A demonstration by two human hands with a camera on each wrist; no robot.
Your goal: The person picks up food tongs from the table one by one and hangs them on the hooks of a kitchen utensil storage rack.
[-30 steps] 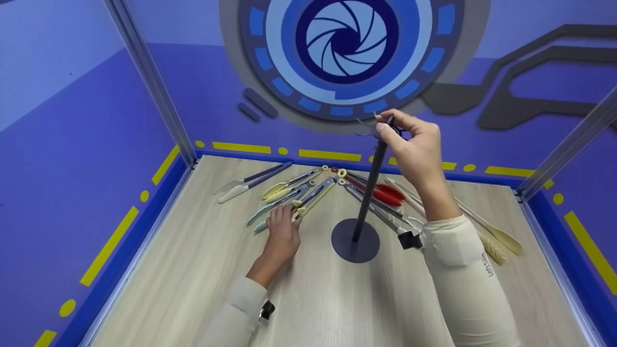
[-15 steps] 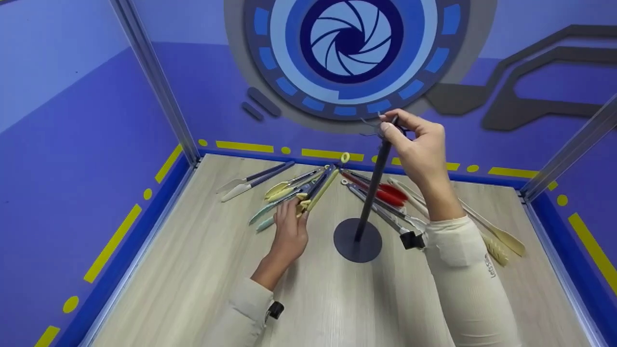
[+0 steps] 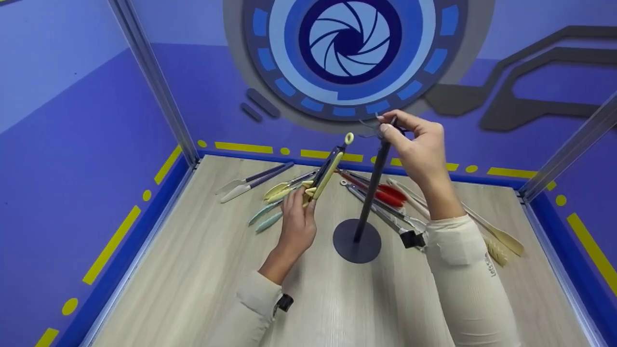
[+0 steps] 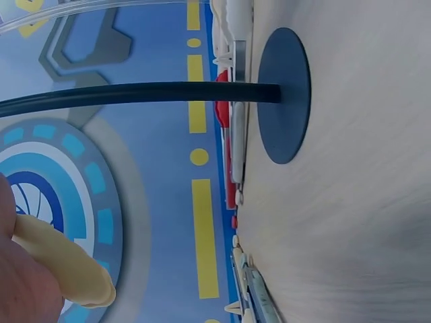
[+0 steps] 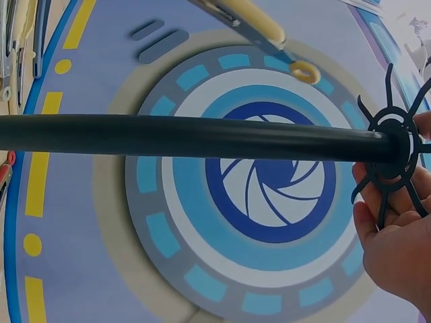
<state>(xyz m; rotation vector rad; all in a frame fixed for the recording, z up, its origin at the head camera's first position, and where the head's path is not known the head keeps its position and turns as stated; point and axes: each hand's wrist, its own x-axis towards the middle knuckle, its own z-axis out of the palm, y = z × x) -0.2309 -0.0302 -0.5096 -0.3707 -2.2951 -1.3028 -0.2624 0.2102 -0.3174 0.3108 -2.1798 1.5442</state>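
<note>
My left hand (image 3: 297,224) holds a pair of pale yellow tongs (image 3: 329,173) by the scoop end, raised above the table. Their hanging ring points up and away, a short way left of the stand's top. In the left wrist view a yellow tong end (image 4: 71,266) shows beside the fingers. My right hand (image 3: 425,154) pinches the top of a dark upright stand (image 3: 371,197), which has a round base. The right wrist view shows its ring of curved hooks (image 5: 385,182), with the fingers behind it and the tongs' yellow ring (image 5: 305,73) apart from the hooks.
On the table, left of the stand, lie white-tipped tongs (image 3: 236,193), yellow tongs (image 3: 279,193) and mint green tongs (image 3: 269,222). To the right are red tongs (image 3: 390,195), grey tongs (image 3: 381,212) and a beige spoon (image 3: 508,241). Blue panels enclose the table.
The left hand has lifted the yellow tongs off the table and moved them up and right toward the stand's top. The right hand stays on the stand.
</note>
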